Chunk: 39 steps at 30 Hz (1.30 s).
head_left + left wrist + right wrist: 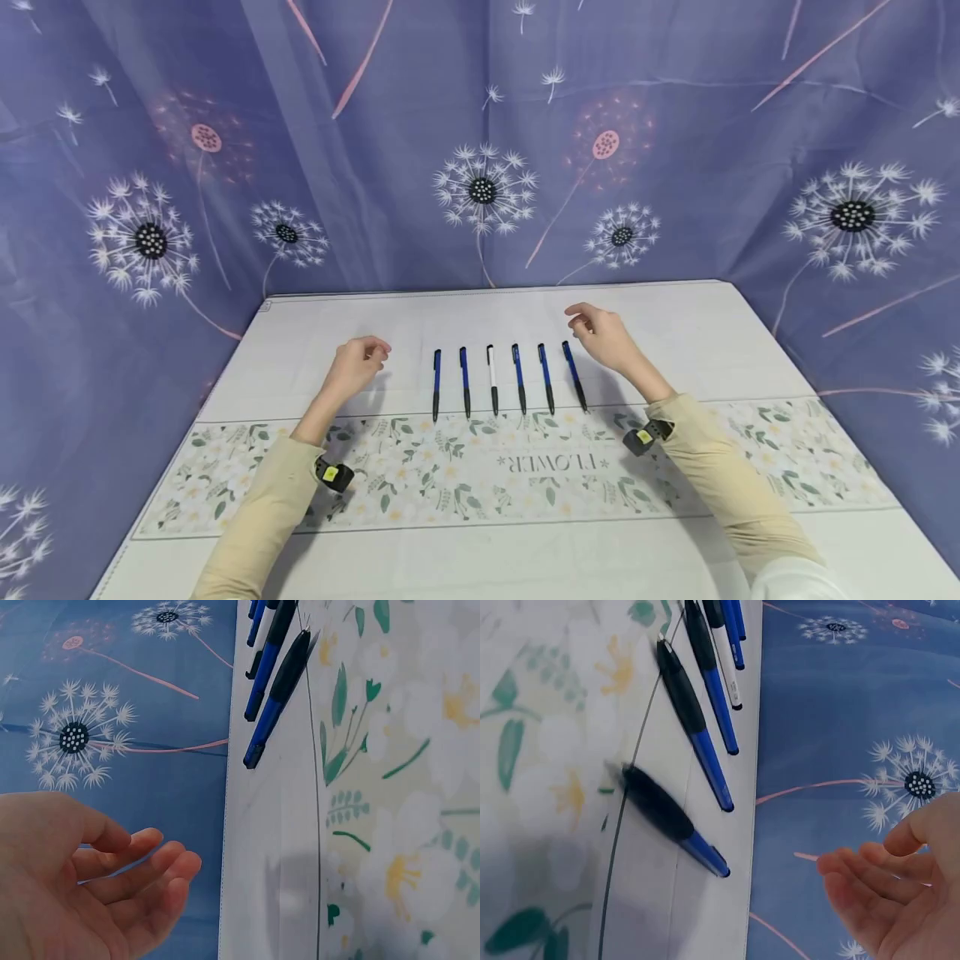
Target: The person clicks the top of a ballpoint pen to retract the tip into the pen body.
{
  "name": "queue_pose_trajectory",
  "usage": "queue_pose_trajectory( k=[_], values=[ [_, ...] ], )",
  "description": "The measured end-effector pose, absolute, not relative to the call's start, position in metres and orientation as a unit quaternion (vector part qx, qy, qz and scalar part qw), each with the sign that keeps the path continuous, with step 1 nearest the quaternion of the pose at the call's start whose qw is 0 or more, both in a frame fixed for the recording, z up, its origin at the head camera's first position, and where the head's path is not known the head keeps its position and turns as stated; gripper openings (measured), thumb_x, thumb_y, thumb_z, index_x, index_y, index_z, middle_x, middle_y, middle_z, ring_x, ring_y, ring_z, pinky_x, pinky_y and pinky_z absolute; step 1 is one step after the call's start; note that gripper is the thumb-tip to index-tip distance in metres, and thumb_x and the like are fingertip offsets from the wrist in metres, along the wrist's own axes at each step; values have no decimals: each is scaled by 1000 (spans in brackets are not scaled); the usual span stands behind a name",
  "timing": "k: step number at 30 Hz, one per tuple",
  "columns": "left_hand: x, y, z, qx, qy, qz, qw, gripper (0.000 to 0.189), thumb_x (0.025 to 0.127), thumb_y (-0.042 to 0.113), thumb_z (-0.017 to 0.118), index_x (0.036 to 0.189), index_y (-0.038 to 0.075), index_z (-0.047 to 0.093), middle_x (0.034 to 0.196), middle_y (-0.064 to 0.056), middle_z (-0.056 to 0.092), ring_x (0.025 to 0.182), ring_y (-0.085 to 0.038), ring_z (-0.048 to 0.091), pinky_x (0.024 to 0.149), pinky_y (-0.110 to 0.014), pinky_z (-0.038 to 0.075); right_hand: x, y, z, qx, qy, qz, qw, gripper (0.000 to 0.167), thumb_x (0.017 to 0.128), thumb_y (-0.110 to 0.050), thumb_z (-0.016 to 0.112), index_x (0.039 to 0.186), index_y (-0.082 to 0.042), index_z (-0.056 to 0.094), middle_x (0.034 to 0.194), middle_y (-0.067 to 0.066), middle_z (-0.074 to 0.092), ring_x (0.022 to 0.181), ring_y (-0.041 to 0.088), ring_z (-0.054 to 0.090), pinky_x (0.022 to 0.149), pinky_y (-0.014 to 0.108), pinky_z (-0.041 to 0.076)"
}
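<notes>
A row of several pens lies side by side on the table, tips toward the person. Most are blue with black grips, such as the leftmost blue pen [437,383] and the rightmost blue pen [574,375]; one white pen [492,379] lies among them. Left of the row hovers my left hand [358,367], its fingers loosely curled around nothing. My right hand [603,335] hangs just beyond the rightmost pen's far end, also holding nothing. In the right wrist view that rightmost pen [676,817] lies slanted, apart from its neighbours.
A white table cover [420,558] carries a floral band [450,475] with the word FLOWER, upside down from here. The pen tips reach the band's far edge. A purple curtain with dandelions [405,208] encloses the back and both sides. Each wrist wears a small black camera [334,473].
</notes>
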State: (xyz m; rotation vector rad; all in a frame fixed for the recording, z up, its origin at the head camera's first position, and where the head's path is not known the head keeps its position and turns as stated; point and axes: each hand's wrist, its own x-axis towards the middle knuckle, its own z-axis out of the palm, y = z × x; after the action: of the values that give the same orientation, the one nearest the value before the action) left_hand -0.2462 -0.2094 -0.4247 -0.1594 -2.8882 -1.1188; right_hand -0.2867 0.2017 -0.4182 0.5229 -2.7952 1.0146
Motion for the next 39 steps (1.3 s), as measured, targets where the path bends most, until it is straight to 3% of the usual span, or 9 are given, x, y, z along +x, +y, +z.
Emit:
queue_pose_trajectory(
  k=[21,30,39],
  values=[
    [-243,-202,-430,-60,-907,-415,-39,30,100,7,42,114,-10,63,100,-28,67,84,-33,69,67,-29,59,-286,184,-425,177,-912,368,29,34,97,-4,38,126,2,56,103,24,69,85,31,70,49,27,40],
    [-244,-199,-434,-52,-901,-428,-57,31,101,9,42,116,-9,62,100,-25,68,83,-28,69,70,-32,60,-287,177,-426,180,-908,379,18,33,97,-5,39,124,1,58,100,23,69,82,31,69,50,25,43],
    [-244,-195,-435,-58,-899,-429,-62,31,100,9,43,117,-8,62,100,-24,69,84,-28,69,70,-32,60,-287,173,-425,184,-906,381,11,33,97,-5,38,122,-1,60,98,23,69,83,34,69,60,27,50]
  ],
)
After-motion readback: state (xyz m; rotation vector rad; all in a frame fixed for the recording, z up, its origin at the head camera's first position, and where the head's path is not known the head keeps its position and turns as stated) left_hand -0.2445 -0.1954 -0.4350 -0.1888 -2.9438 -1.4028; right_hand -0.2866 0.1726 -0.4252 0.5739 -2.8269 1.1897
